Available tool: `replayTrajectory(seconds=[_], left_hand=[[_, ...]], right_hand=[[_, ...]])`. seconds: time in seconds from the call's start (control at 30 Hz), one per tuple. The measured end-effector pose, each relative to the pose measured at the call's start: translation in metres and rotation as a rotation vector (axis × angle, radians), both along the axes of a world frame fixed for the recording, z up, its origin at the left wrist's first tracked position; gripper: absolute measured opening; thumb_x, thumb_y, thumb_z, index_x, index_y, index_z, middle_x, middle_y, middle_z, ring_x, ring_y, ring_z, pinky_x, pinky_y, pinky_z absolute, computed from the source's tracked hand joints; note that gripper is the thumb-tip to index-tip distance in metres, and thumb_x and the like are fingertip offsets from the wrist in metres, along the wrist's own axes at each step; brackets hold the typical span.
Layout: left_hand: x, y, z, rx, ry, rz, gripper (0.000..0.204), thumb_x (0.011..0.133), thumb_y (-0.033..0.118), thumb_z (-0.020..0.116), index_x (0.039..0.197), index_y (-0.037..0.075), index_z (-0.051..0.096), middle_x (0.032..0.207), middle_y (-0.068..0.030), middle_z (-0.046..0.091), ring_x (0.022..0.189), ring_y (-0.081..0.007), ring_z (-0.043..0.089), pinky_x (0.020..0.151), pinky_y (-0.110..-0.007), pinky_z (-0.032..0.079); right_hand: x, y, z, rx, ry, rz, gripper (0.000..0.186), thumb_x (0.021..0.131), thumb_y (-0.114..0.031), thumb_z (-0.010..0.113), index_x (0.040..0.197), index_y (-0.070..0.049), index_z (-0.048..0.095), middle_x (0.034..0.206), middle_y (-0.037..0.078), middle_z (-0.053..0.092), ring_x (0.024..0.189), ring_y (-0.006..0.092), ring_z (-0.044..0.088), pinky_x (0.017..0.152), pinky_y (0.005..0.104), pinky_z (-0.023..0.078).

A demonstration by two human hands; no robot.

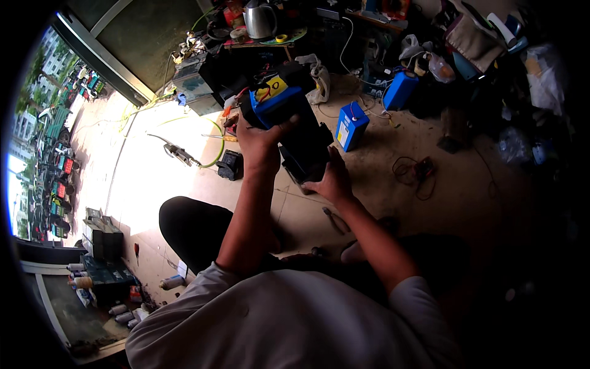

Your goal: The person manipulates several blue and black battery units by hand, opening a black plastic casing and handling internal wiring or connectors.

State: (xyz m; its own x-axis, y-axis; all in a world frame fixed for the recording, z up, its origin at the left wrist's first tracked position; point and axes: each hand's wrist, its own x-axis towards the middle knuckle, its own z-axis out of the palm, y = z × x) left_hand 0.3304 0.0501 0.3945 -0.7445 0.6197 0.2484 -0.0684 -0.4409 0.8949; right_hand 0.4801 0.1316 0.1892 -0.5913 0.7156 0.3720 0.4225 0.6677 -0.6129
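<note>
Blue battery pack, a large wrapped block with a yellow label and red wires at its top end, held up off the floor in front of the person, tilted, part of it sheathed in a black casing or sleeve. Left hand clamped over the upper blue part, fingers wrapped around the far side, thumb across the near face. Right hand cupped under the lower black end, fingers closed against it, taking the weight. Person seated low on the tiled floor, dark trouser knee out to the left. On the floor nearby: two more blue batteries, one just right of the held pack and one farther back, a loose coil of dark wire, pliers just below the right hand. Kettle on the cluttered bench behind. Risks as I judge them: the pack looks heavy and slick in its wrap, so a loosened right hand could let it slide out and drop on the tile; the exposed red wires at the top could snag or get pinched under the left fingers.
</note>
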Motion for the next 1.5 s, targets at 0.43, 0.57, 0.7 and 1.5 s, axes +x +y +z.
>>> replayTrajectory(seconds=[0.43,0.57,0.7,1.5], left_hand=[[-0.006,-0.014,0.013,0.130,-0.212,-0.258,0.061,0.087,0.024,0.083,0.138,0.002,0.059,0.121,-0.0101,0.072,0.113,-0.0260,0.070,0.105,-0.041,0.054],[0.011,-0.002,-0.020,0.225,-0.500,-0.381,0.043,0.095,0.024,0.079,0.133,0.007,0.067,0.125,-0.0068,0.074,0.120,-0.0242,0.067,0.112,-0.046,0.049],[0.039,0.013,-0.034,0.286,-0.770,-0.519,0.049,0.095,0.029,0.079,0.136,0.006,0.065,0.130,-0.0120,0.071,0.125,-0.0309,0.065,0.115,-0.050,0.047],[0.097,0.043,-0.074,0.005,-0.598,-0.573,0.099,0.091,0.074,0.069,0.154,0.001,0.044,0.139,-0.0199,0.063,0.126,-0.0338,0.064,0.109,-0.051,0.053]], right_hand=[[0.062,0.086,0.170,-1.122,0.164,0.423,0.091,0.097,-0.067,0.068,0.156,-0.001,0.046,0.136,0.010,0.066,0.128,0.0181,0.061,0.102,0.0302,0.050],[0.095,0.037,0.205,-0.899,0.217,0.519,0.094,0.089,-0.058,0.082,0.155,0.000,0.048,0.138,0.013,0.065,0.132,0.0233,0.059,0.111,0.0342,0.046],[0.118,0.004,0.184,-0.809,0.325,0.258,0.090,0.086,-0.051,0.088,0.151,0.001,0.053,0.136,0.015,0.067,0.127,0.0215,0.061,0.110,0.0350,0.048],[0.151,-0.002,0.186,-0.461,0.309,-0.084,0.037,0.109,-0.033,0.064,0.107,0.002,0.074,0.076,-0.001,0.061,0.074,0.0062,0.053,0.068,0.0259,0.045]])
